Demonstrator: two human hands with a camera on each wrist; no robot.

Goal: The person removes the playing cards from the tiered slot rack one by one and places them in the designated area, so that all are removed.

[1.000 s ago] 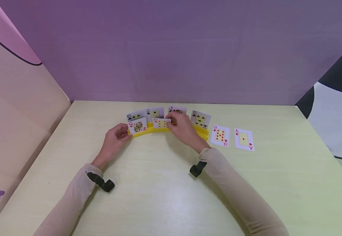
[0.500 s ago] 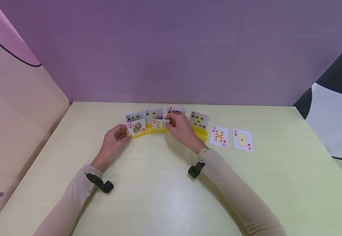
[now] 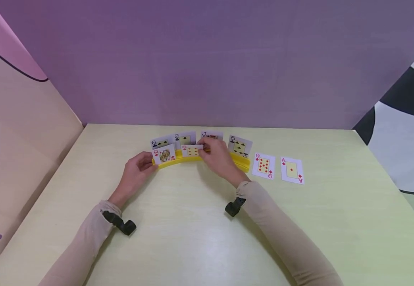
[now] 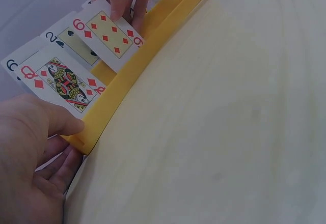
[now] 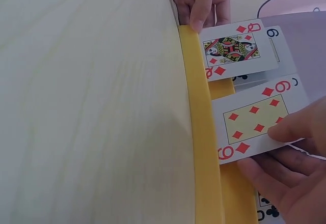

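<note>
A curved yellow card holder (image 3: 189, 160) stands on the pale table (image 3: 192, 230). My left hand (image 3: 149, 163) grips the holder's left end, thumb on its front edge (image 4: 71, 127) and fingers below. My right hand (image 3: 207, 149) pinches a six of diamonds (image 3: 191, 151) standing in the front slot, thumb on its face (image 5: 285, 130). The queen of diamonds (image 3: 164, 154) stands in the same slot to its left. Behind them stand a six of clubs (image 3: 159, 142), a two of spades (image 3: 185, 139), a jack (image 3: 212, 136) and a five of clubs (image 3: 240, 146).
A nine of diamonds (image 3: 263, 165) and an ace of diamonds (image 3: 291, 170) lie face up on the table right of the holder. A purple wall (image 3: 210, 59) closes the back and a tan panel (image 3: 17, 131) the left side.
Nothing has clearly changed. Both hands keep their holds, and the six of diamonds stays at the front slot; only the view has shifted a little.
</note>
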